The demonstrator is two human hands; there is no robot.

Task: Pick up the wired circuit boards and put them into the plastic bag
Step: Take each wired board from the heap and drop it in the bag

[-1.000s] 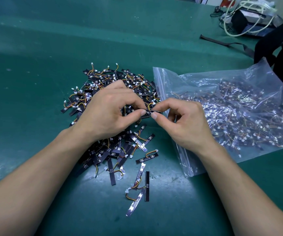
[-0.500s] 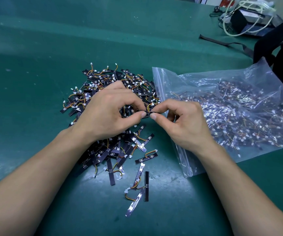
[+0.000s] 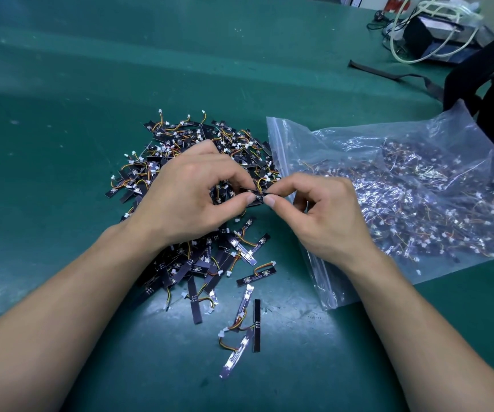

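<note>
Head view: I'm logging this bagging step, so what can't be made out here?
All in the head view.
Pile of boards: middle covered by the left hand.
Pinched board: mostly hidden between left hand and right hand.
Plastic bag: glare blurs contents; right frame edge cuts it off.
Markings on the loose boards: too small to read.

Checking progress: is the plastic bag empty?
No, the bag already holds a heap of boards showing through its clear plastic.
</note>
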